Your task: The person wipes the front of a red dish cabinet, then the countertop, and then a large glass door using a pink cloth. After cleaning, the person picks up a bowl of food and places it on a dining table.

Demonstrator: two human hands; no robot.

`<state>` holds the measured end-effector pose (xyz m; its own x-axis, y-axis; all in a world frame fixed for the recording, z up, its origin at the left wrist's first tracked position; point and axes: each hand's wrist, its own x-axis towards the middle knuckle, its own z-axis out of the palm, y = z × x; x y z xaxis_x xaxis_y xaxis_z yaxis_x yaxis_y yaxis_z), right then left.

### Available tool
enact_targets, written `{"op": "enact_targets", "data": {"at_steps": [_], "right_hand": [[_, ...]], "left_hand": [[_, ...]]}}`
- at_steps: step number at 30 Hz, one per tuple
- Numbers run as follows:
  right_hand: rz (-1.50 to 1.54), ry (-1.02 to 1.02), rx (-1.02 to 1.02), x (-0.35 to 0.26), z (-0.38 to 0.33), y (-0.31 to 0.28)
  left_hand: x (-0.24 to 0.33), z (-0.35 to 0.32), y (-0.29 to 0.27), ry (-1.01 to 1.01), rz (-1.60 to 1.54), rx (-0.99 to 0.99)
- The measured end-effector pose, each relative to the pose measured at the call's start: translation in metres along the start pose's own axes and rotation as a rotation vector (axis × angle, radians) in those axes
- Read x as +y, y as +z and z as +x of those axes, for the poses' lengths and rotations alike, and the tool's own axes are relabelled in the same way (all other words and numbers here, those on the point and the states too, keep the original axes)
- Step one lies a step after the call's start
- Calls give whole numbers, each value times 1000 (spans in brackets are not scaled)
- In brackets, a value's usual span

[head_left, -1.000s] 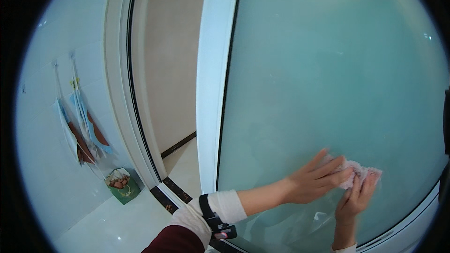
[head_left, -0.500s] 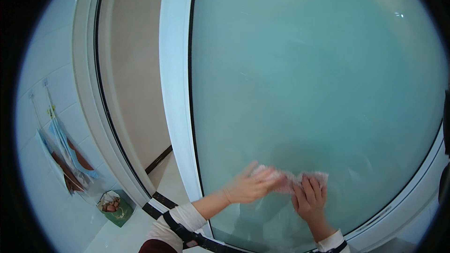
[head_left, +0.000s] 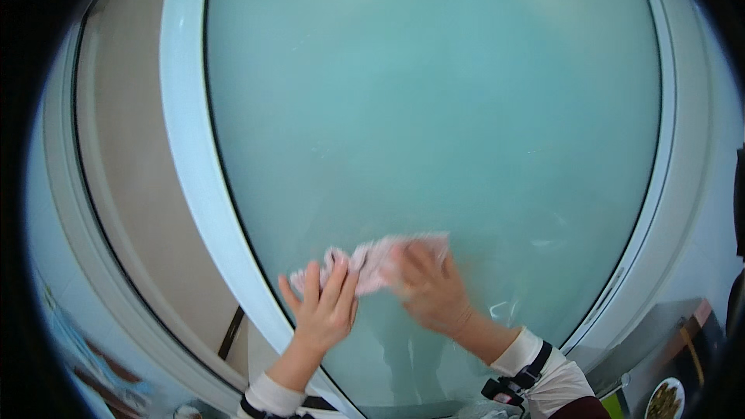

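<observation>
A crumpled pink cloth [head_left: 380, 257] lies against the lower part of a frosted greenish glass panel [head_left: 434, 109]. My left hand [head_left: 324, 314] rests flat on the cloth's left end, its fingers stretched out and spread. On the right end, my right hand [head_left: 434, 287] presses and grips the cloth with bent fingers, somewhat smeared by motion. Both forearms reach up from the lower edge in pale sleeves with black straps.
A white frame [head_left: 182, 93] borders the glass on the left, beside a beige doorway area [head_left: 140, 147]. Blue face masks [head_left: 101, 365] hang at the lower left. A plate of food [head_left: 666, 399] stands at the lower right.
The view has swung to the right, bringing the plate into sight. Both hands now sit further left in the picture with the cloth, and the left hand's fingers have spread upward.
</observation>
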<state>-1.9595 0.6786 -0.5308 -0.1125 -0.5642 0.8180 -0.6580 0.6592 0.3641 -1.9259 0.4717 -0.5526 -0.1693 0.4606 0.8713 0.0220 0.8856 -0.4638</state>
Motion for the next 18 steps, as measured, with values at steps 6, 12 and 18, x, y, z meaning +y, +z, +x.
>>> {"op": "enact_targets", "data": {"at_steps": [6,12,18], "right_hand": [[-25,-73,106,-13,-21,12],[-113,-18,133,-1,9,4],[-211,130,219,44,31,-21]], "left_hand": [[9,-41,17,-33,-207,-52],[-11,23,19,-53,-245,18],[5,102,25,-73,-331,138]]}}
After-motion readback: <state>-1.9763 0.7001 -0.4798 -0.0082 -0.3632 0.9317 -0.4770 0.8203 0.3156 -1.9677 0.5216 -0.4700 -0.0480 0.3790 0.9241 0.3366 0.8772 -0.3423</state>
